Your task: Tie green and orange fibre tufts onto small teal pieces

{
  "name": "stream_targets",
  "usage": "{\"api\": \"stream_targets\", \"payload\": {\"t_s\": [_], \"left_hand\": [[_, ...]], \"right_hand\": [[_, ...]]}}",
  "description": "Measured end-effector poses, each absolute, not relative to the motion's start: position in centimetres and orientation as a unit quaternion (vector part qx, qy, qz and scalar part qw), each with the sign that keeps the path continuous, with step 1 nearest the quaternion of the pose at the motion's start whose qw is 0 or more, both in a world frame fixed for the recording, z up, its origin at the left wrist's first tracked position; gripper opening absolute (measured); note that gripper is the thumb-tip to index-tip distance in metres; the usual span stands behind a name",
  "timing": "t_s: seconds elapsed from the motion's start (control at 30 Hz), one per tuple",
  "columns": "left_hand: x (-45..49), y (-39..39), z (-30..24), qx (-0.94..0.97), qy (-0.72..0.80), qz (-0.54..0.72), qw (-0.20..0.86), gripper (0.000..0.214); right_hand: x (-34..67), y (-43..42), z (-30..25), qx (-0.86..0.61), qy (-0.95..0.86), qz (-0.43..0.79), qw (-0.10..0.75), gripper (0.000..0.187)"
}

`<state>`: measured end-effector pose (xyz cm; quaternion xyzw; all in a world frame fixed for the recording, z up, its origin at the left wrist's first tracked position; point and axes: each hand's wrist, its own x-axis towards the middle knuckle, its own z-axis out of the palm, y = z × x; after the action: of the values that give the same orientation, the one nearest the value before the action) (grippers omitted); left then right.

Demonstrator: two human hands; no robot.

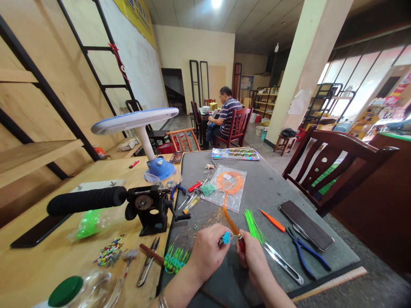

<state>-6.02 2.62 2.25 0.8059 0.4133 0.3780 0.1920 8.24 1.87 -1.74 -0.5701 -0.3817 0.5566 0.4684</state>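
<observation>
My left hand point(205, 250) is closed on a small bright blue cluster point(226, 238), whose make-up is too small to tell. Close beside it, my right hand point(253, 254) grips a small red-handled tool point(241, 245). A thin strand seems to run between the two hands. Just beyond them lies a bundle of orange strands point(230, 220), fanning out from a clear bag point(229, 188) with coiled orange line. Bright green strands point(254, 226) rest right of my right hand. By my left forearm are green-and-blue tied pieces point(176, 259) at a brown stick.
Thread snips point(284, 263), blue pliers point(306, 252), an orange pen-shaped tool point(272, 220) and a dark phone point(306, 224) lie right. Left stand a black hand-cranked winder point(150, 209), loose beads point(109, 251), more snips point(148, 262) and a green-lidded jar point(66, 291). A person point(228, 113) sits farther back.
</observation>
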Motion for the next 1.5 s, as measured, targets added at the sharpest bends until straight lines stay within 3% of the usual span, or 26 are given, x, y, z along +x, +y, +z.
{"api": "stream_targets", "payload": {"t_s": [0.47,0.63,0.73,0.83,0.93,1.03,1.13,1.23,1.33,1.5], "left_hand": [[-6.0,2.7,2.2,0.78,0.43,0.391,0.231,0.012],[-5.9,2.8,2.3,0.729,0.469,0.402,0.296,0.011],[-5.9,3.0,2.3,0.685,0.495,0.4,0.355,0.012],[-5.7,3.2,2.2,0.638,0.501,0.411,0.416,0.013],[-5.5,3.2,2.2,0.6,0.492,0.432,0.461,0.014],[-5.3,3.3,2.1,0.583,0.48,0.448,0.48,0.013],[-5.2,3.3,2.0,0.584,0.475,0.456,0.475,0.011],[-5.2,3.2,2.1,0.596,0.471,0.457,0.463,0.011],[-5.2,3.1,2.2,0.603,0.472,0.448,0.46,0.011],[-5.3,3.3,2.1,0.596,0.471,0.441,0.478,0.011]], "right_hand": [[8.9,1.7,-1.8,-0.588,-0.396,0.528,0.467,0.058],[12.9,1.9,-0.5,-0.661,-0.518,0.302,0.451,0.056],[16.4,2.5,-0.5,-0.721,-0.608,0.106,0.315,0.047],[18.8,3.1,-1.2,-0.729,-0.649,-0.006,0.217,0.037],[19.0,3.1,-1.6,-0.709,-0.661,-0.068,0.235,0.032],[16.9,2.4,-1.1,-0.662,-0.66,-0.004,0.356,0.031],[13.6,1.9,-0.4,-0.595,-0.617,0.247,0.453,0.032],[10.9,2.2,-0.4,-0.54,-0.544,0.42,0.486,0.037],[9.8,2.8,-0.4,-0.522,-0.506,0.473,0.498,0.039],[10.0,3.4,-0.2,-0.534,-0.504,0.463,0.497,0.038]]}}
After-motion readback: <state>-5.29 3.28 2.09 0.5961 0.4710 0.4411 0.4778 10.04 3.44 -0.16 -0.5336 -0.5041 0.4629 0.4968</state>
